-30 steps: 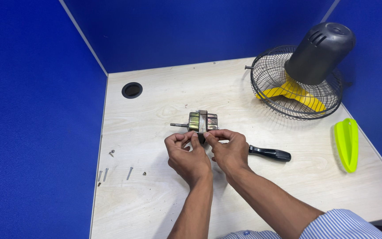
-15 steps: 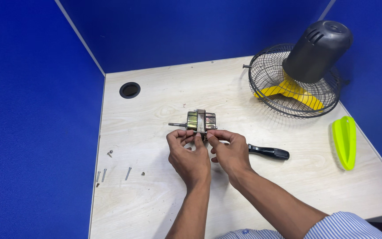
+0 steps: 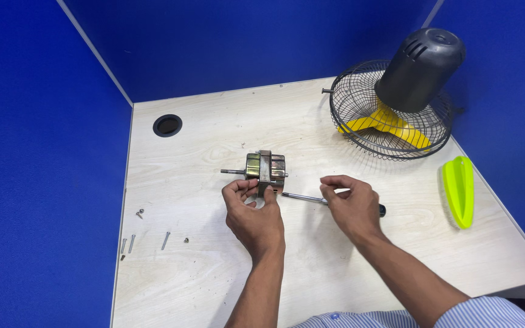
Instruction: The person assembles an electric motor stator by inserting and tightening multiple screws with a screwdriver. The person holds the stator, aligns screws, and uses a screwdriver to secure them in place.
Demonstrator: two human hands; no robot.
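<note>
Your left hand (image 3: 253,215) is pinching the lower edge of the small fan motor (image 3: 265,167) w/ thumb and fingers closed on it, prob to keep it from rolling or twisting on the desk (image 3: 335,267). Your right hand (image 3: 350,206) is wrapped around a screwdriver (image 3: 304,197), handle mostly buried in the palm, only the black butt end poking out the far side, thin steel shaft aimed left so the tip sits right at the motor's side, just by your left thumb. Can't tell if the tip is actually seated in a screw. Motor sits about mid-desk: blocky brass-coloured laminated metal w/ a grey band round the middle and a bare shaft sticking out to the left. Off to the left near the desk edge are a few loose screws (image 3: 147,234), long thin ones plus a couple short ones, well apart from the work. Desk is pale woodgrain laminate w/ a round black cable hole (image 3: 167,125) further back. To the right lies a neon-green plastic brush (image 3: 459,191). Far right corner has the black wire fan guard (image 3: 360,121), w/ a yellow blade (image 3: 390,124) inside and a dark grey plastic motor cover (image 3: 420,67) resting on top. Blue partition walls (image 3: 44,152) all round.
</note>
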